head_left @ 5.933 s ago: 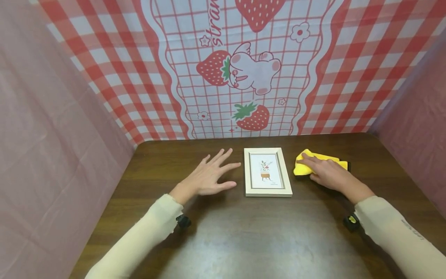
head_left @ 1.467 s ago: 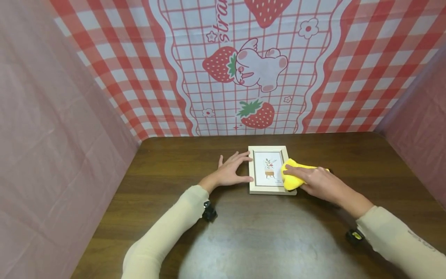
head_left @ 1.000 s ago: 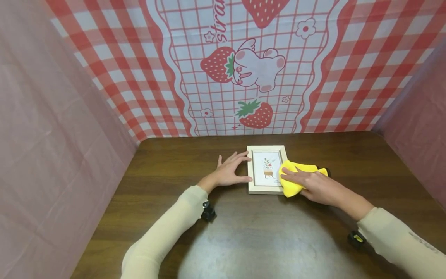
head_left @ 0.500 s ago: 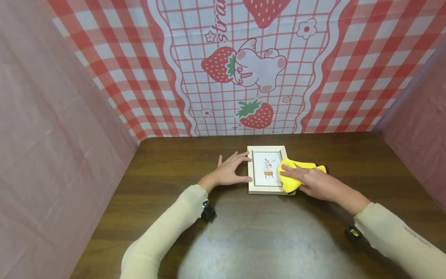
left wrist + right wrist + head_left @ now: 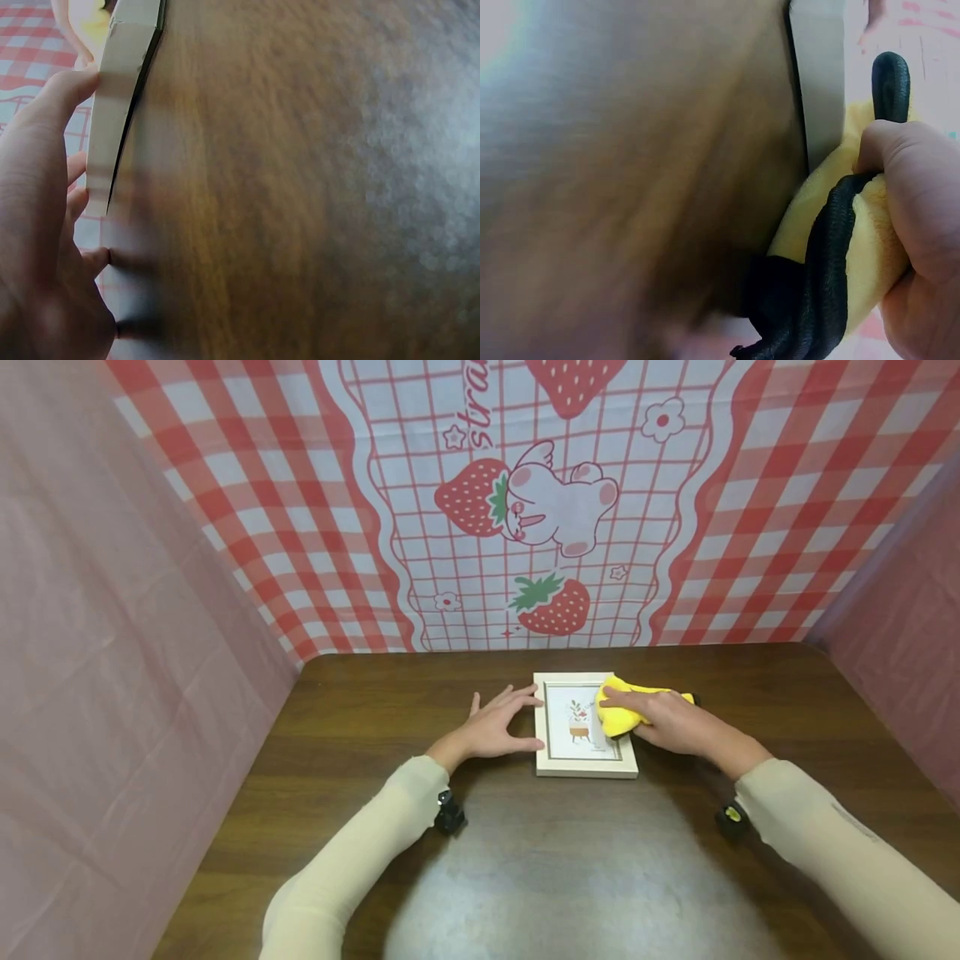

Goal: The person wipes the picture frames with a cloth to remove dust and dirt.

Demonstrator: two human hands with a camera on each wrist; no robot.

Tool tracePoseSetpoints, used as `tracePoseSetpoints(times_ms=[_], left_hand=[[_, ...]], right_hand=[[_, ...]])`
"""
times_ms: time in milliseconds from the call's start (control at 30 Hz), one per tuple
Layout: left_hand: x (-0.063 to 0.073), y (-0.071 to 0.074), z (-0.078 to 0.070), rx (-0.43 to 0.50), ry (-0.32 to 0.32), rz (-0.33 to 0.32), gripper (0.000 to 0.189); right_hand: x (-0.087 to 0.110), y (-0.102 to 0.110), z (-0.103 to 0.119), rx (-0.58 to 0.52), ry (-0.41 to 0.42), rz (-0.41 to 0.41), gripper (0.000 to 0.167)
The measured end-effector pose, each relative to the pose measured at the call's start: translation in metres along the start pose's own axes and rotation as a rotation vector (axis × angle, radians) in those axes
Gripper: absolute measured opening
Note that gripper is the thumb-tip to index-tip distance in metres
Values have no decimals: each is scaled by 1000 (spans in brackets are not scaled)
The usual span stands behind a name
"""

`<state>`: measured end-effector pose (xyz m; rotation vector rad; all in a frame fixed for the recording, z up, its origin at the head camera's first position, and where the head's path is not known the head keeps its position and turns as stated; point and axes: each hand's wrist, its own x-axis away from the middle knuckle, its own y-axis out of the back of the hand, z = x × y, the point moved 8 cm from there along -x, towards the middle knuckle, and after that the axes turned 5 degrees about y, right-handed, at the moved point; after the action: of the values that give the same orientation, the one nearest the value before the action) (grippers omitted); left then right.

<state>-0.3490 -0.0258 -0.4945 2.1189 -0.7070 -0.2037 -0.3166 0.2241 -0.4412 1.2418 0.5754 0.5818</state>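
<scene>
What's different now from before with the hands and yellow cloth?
The right hand carried the yellow cloth leftward from the table onto the right side of the picture frame, then slid it toward the back. The left hand moved right and now touches the frame's left edge. The frame stayed in place.

Yellow cloth, black edging; cream frame; brown wood-grain table; red-and-white checked backdrop
</scene>
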Motion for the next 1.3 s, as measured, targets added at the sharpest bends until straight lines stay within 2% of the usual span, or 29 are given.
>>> tracePoseSetpoints(times_ms=[300, 433, 567, 700, 900, 1033, 1133, 1300], left_hand=[[3, 3, -2, -3, 8, 23, 81], [2, 3, -3, 1, 4, 27, 81], [1, 3, -1, 4, 1, 12, 81], [-7, 1, 6, -11, 4, -8, 81], [-28, -3, 23, -66, 1, -60, 75], [-36, -3, 31, -93, -3, -79, 70], [-38, -3, 35, -91, 2, -74, 68], [-42, -5, 34, -105, -4, -45, 70]], right_hand=[[-28, 4, -25, -20, -92, 6, 61], [-30, 4, -32, -37, -127, 31, 65], [-31, 3, -32, -50, -122, 41, 65], [-30, 2, -32, -50, -120, 41, 65], [-29, -1, -32, -48, -124, 46, 65], [-29, 0, -30, -50, -95, 33, 63], [-30, 0, -27, -48, -75, 23, 62], [-26, 3, -28, -59, -103, 23, 63]])
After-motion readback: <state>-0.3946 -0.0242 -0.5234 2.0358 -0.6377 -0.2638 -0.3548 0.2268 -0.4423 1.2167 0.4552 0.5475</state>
